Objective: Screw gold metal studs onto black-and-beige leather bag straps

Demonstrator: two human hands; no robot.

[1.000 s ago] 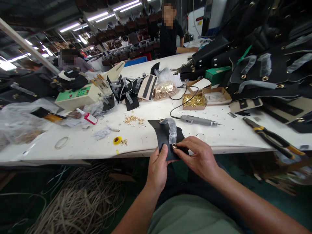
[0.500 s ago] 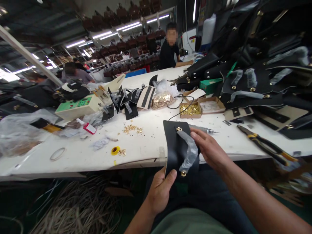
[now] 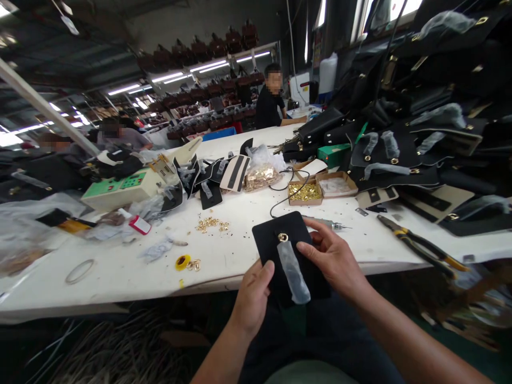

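Observation:
I hold a black leather flap [image 3: 272, 242] over the near edge of the white table [image 3: 224, 264]. A gold metal clasp [image 3: 282, 237] sits near its top, and a plastic-wrapped strap [image 3: 294, 272] runs down from it. My left hand [image 3: 252, 298] grips the flap's lower left edge, thumb on top. My right hand [image 3: 334, 258] holds its right side, fingers pinched on the leather. An electric screwdriver [image 3: 330, 224] lies on the table just beyond my right hand.
Pliers [image 3: 420, 245] lie to the right. A cardboard box of gold fittings [image 3: 304, 192] and a bag of gold parts [image 3: 260, 176] stand further back. Loose gold rivets [image 3: 211, 225] and a yellow tape roll [image 3: 182, 262] lie left. Black bag panels [image 3: 400, 154] pile up at right. Other people work beyond.
I have turned the flap over and around: the clasp end, low near my lap before, now points up and away. The camera has tilted upward.

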